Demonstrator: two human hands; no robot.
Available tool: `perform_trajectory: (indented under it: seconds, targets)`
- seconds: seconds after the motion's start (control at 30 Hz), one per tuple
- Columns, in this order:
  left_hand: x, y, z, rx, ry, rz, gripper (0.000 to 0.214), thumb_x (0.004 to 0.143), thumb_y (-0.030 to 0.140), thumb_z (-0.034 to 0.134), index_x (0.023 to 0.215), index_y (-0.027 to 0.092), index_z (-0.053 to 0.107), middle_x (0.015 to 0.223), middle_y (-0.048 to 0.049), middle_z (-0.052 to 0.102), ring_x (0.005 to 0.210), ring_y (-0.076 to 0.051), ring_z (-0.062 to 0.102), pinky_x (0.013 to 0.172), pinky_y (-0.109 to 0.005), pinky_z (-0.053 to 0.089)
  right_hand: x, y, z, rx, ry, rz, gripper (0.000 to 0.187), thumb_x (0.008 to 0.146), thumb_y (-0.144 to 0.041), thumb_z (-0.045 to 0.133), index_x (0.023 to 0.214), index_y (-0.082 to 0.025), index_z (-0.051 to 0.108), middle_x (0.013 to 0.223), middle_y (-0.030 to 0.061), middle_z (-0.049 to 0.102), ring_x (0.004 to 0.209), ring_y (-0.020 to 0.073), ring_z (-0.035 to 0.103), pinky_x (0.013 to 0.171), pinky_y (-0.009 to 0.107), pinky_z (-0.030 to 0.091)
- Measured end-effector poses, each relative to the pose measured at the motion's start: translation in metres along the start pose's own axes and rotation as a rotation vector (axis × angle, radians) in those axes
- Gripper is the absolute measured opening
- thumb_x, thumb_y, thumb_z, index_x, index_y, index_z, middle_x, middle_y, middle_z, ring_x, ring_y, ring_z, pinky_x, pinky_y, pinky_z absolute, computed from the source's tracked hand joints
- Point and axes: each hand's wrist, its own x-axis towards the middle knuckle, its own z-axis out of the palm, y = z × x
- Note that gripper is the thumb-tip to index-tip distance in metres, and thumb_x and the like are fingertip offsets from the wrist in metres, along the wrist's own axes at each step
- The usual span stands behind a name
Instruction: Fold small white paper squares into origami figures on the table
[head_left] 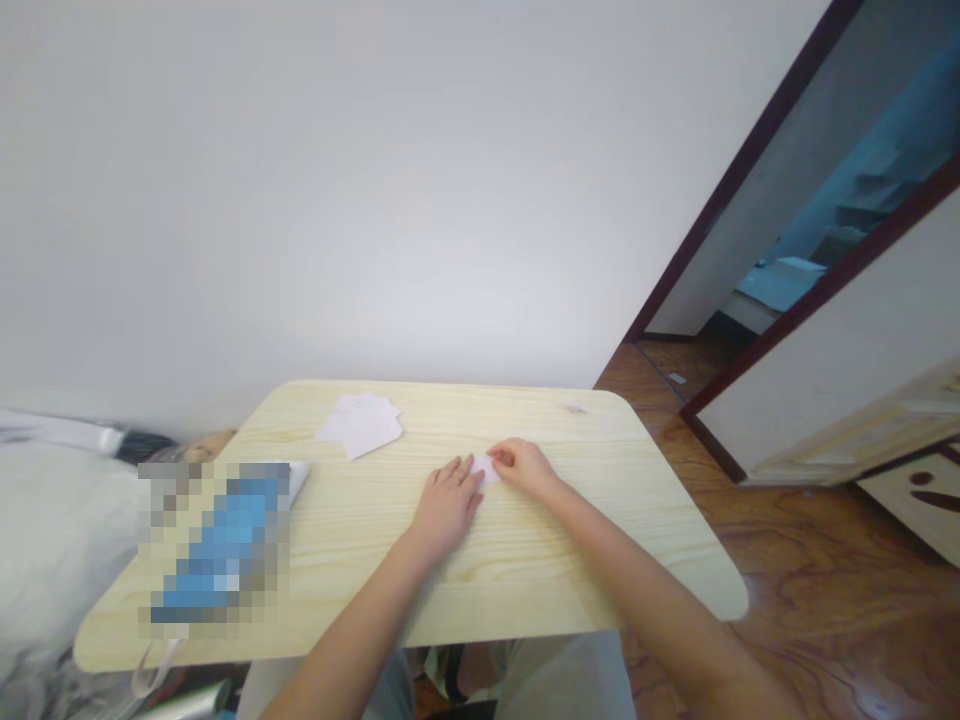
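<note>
On table (pixel 525 560), L hand (pixel 448 505), R hand (pixel 525 468) palm-down at paper (pixel 486 468)

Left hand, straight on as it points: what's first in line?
Probably the small white paper, just off the fingertips of the left hand; depth is unclear. The right hand lies right behind it.

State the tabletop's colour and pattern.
Rounded wooden tabletop: pale yellow, wavy grain, best in the head view.
</note>
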Motion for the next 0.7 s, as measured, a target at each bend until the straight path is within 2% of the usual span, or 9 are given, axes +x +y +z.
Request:
perform_trajectory:
  seconds: [0.13, 0.27, 0.37, 0.57, 0.7]
  targets:
    - [0.0, 0.0, 0.0, -0.011, -0.007, -0.01, 0.035, 0.084, 0.03, 0.042, 0.118, 0.024, 0.05, 0.135, -0.0082, 0.038, 0.123, -0.024, 0.035, 0.095, -0.041, 0.031, -0.003, 0.007, 0.0, -0.016, -0.001, -0.172, 0.015, 0.073, -0.014, 0.056, 0.081, -0.02, 0.067, 0.082, 0.0018, 0.064, 0.071, 0.0114, 0.057, 0.066, 0.022, 0.044]
    - [0.0, 0.0, -0.001, -0.018, -0.018, -0.014, 0.035, 0.084, 0.031, 0.042, 0.118, 0.025, 0.049, 0.136, -0.0081, 0.038, 0.124, -0.024, 0.034, 0.096, -0.041, 0.03, -0.006, 0.012, 0.0, -0.032, 0.012, -0.311, 0.017, 0.077, -0.014, 0.054, 0.085, -0.021, 0.066, 0.089, 0.0016, 0.066, 0.084, 0.0129, 0.058, 0.078, 0.024, 0.043]
    - [0.001, -0.001, -0.002, -0.025, -0.03, -0.016, 0.036, 0.084, 0.031, 0.041, 0.119, 0.025, 0.048, 0.136, -0.0076, 0.038, 0.124, -0.024, 0.034, 0.096, -0.042, 0.03, -0.007, 0.012, -0.003, -0.076, -0.01, -0.399, 0.018, 0.079, -0.015, 0.052, 0.088, -0.021, 0.066, 0.09, 0.0014, 0.068, 0.087, 0.0138, 0.057, 0.081, 0.026, 0.042]
    - [0.0, -0.001, -0.003, -0.027, -0.031, -0.005, 0.036, 0.084, 0.031, 0.041, 0.119, 0.025, 0.048, 0.136, -0.0076, 0.038, 0.124, -0.024, 0.034, 0.095, -0.042, 0.031, -0.008, 0.009, -0.01, -0.157, -0.074, -0.438, 0.02, 0.082, -0.019, 0.049, 0.093, -0.023, 0.066, 0.095, 0.0017, 0.067, 0.089, 0.0147, 0.056, 0.081, 0.027, 0.042]
    - [0.0, -0.002, -0.003, -0.029, -0.009, 0.017, 0.036, 0.084, 0.031, 0.042, 0.119, 0.027, 0.048, 0.14, -0.005, 0.031, 0.124, -0.023, 0.033, 0.095, -0.042, 0.031, -0.008, 0.009, -0.01, -0.175, -0.087, -0.439, 0.021, 0.083, -0.02, 0.047, 0.094, -0.023, 0.066, 0.097, 0.0022, 0.066, 0.09, 0.0149, 0.056, 0.082, 0.028, 0.043]
